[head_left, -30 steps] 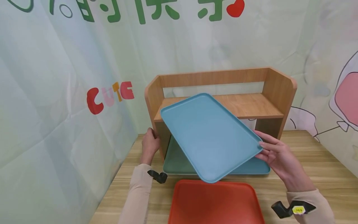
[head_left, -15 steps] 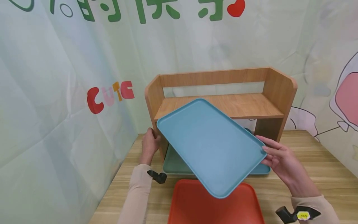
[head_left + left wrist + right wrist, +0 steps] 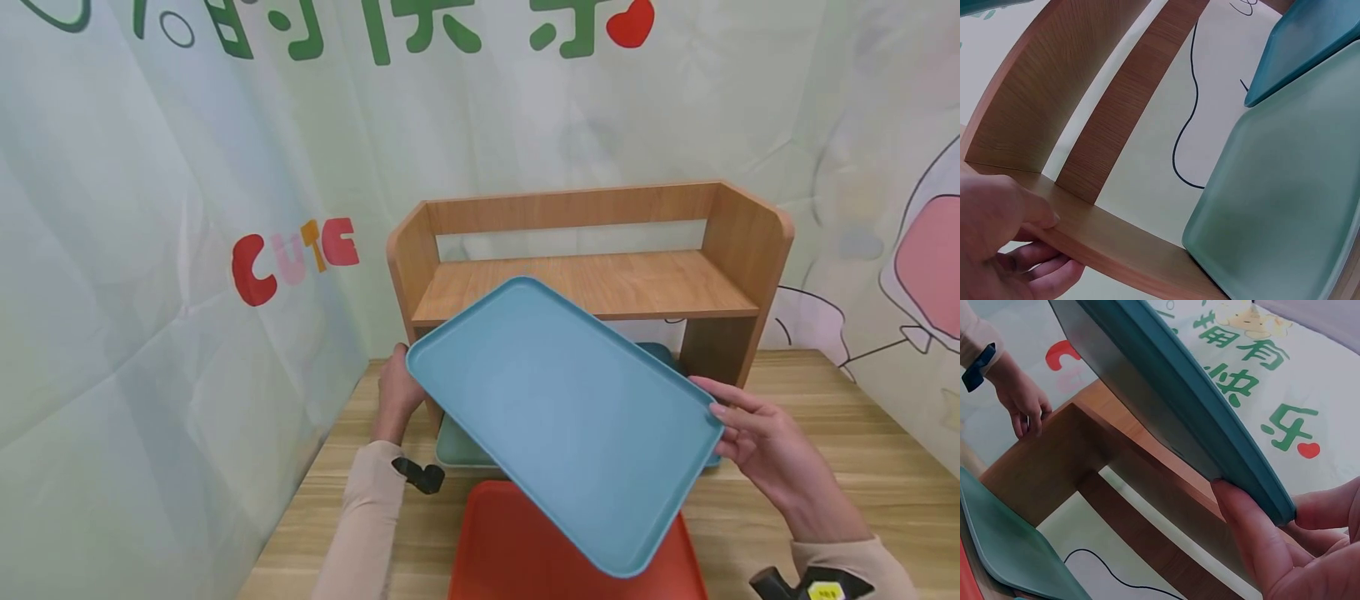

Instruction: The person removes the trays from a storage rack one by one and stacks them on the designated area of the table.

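My right hand [image 3: 776, 454] pinches one corner of a light blue tray [image 3: 562, 417], thumb on one face and fingers on the other. The tray hangs tilted in front of a wooden desk shelf [image 3: 600, 283], partly over a red tray [image 3: 517, 542]. In the left wrist view my left hand [image 3: 1004, 237] grips the front edge of the shelf's side panel [image 3: 1104, 244], thumb inside and fingers outside. Under the shelf board lie a green tray [image 3: 1279, 181] and a blue tray [image 3: 1316, 40], mostly hidden by the held tray in the head view.
The shelf stands on a wood-grain table [image 3: 810, 417], with the red tray flat in front of it. A printed curtain [image 3: 187, 333] hangs close behind and along the left side of the table.
The light blue tray has come down and toward me, its near corner now further over the red tray. My right hand has moved down and right with it; the left hand stays on the panel.
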Tool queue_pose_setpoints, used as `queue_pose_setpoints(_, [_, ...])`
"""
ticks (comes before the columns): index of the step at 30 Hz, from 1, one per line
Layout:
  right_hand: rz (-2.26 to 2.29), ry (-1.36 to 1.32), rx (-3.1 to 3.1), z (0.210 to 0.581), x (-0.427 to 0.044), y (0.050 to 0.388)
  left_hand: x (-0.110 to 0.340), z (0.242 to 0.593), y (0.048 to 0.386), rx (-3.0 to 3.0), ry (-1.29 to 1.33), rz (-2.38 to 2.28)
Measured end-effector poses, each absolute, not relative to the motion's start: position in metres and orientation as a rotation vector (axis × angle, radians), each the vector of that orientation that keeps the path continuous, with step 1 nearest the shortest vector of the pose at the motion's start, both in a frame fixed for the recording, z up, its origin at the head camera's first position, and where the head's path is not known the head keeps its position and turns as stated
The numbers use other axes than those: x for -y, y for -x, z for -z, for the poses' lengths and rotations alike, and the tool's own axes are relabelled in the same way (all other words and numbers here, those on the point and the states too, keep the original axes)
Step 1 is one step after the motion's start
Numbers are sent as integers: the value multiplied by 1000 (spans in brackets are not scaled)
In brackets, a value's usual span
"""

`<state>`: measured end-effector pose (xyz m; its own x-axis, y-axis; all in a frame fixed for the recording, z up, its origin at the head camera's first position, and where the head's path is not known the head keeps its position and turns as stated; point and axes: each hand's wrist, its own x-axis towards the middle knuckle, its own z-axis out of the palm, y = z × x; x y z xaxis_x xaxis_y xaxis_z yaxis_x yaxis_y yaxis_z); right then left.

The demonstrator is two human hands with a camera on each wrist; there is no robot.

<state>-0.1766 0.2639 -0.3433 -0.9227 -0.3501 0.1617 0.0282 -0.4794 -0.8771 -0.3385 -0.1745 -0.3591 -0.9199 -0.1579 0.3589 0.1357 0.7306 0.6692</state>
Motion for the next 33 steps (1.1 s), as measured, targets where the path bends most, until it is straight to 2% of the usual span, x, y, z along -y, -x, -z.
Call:
queue_pose_setpoints(16, [2389, 411, -1514, 355, -266, 172, 184, 377, 354, 2497, 57, 1074])
queue_pose_setpoints(33, [2319, 350, -1589, 366, -275, 169, 177, 364, 345, 2586, -55, 1105])
